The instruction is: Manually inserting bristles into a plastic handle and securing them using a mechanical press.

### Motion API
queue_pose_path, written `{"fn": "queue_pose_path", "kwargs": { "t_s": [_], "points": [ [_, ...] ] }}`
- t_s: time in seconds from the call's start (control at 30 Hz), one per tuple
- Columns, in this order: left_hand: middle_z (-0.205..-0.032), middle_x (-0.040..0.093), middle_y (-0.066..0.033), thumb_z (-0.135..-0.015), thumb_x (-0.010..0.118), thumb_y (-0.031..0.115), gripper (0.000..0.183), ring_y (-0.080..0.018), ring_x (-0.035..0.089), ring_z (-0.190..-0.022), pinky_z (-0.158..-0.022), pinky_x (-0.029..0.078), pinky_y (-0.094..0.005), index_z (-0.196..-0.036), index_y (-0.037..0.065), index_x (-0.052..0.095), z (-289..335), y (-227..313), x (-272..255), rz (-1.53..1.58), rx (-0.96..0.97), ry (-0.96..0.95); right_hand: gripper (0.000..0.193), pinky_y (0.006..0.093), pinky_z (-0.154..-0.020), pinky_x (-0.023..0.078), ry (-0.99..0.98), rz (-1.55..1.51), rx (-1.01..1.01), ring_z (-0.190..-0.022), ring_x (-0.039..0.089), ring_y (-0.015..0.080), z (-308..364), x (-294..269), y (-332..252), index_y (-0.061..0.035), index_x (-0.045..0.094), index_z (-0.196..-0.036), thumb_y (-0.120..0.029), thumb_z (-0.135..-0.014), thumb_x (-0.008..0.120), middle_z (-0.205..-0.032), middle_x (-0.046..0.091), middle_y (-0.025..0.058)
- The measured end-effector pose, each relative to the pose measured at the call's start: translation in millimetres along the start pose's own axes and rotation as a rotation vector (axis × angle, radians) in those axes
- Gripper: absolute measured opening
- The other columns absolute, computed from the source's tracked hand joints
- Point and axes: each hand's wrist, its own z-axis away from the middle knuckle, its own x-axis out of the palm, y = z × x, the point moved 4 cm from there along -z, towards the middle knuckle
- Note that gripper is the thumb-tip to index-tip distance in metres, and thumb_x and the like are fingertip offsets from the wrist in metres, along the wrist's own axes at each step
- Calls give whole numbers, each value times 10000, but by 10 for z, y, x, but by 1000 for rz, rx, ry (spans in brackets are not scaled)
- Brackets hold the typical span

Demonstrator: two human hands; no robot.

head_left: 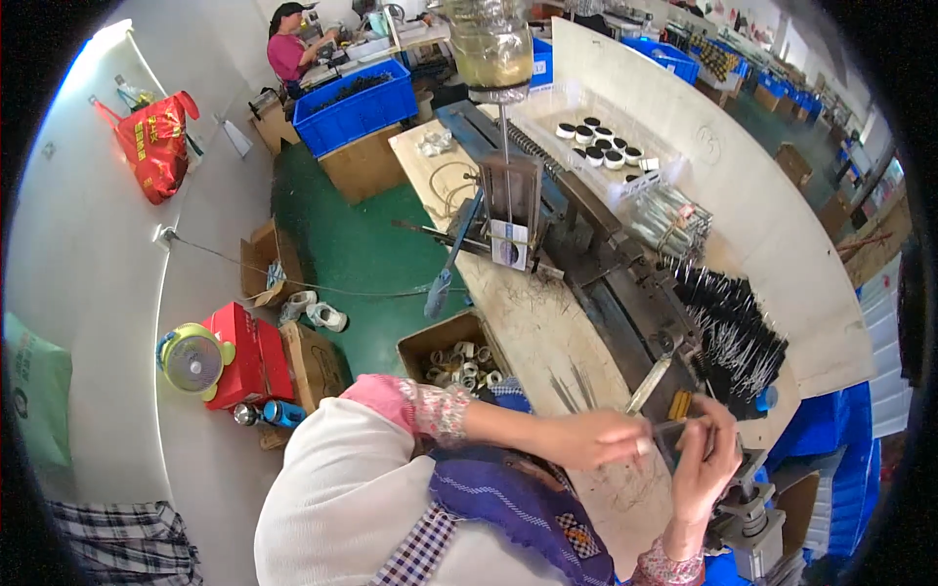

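Observation:
My left hand (604,438) reaches across the bench from the left, its fingers drawn together and smeared by motion. Whatever it may hold cannot be made out. Close by, my right hand (705,451) has its fingers curled beside the metal machine (625,264); anything between them is hidden. A pale flat strip (648,385) slants down from the machine near both hands. Small yellow pieces (681,404) sit just above the right hand. Several thin metal rods (574,389) lie on the wooden bench top (532,317), left of the strip.
A heap of black pieces with metal shanks (733,337) lies right of the machine, below bagged metal rods (669,220). Round black-and-white pieces (601,145) stand farther back. A box of tape rolls (459,363) sits left of the bench. Another person (288,49) works far off.

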Motion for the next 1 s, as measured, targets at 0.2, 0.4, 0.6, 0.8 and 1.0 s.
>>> {"fn": "queue_pose_path", "kwargs": {
  "t_s": [0.2,0.4,0.6,0.8,1.0],
  "points": [
    [-783,508,-76,-1005,398,310,327,-247,538,-709,-639,480,-370,-843,41,491,-8,-714,-270,100,142,431,187,371,-725,475,25,638,-136,-822,585,319,-206,-407,433,27,614,-1031,-9,-861,546,-920,593,159],
    [-715,441,5,-984,471,290,214,-75,436,-605,-464,369,-237,-881,103,485,-334,-160,190,1138,-363,275,220,383,-731,483,-75,620,-236,-863,589,342,-420,-124,549,-1,627,-999,1,-780,610,-935,595,145],
    [-626,338,34,-996,446,230,165,-25,233,-408,-326,168,-178,-909,112,521,-409,133,-824,2019,-159,192,123,360,-665,505,-43,794,-297,-786,593,280,-487,-117,702,-39,564,-827,-16,-710,596,-796,543,110],
    [-549,346,32,-935,549,255,319,-58,281,-417,-371,207,-236,-1097,-20,560,412,-443,-986,1015,-4,618,46,426,-666,492,-107,470,-75,-744,600,352,-765,-256,467,-2,555,-793,-47,-794,563,-745,580,173],
    [-626,530,47,-916,559,173,212,-35,434,-582,-505,359,-223,-962,32,710,75,-451,-223,458,-368,14,165,442,-605,528,-543,636,278,-633,666,336,-1747,503,1359,44,669,-674,-98,-602,625,-615,616,225]
  ]
}}
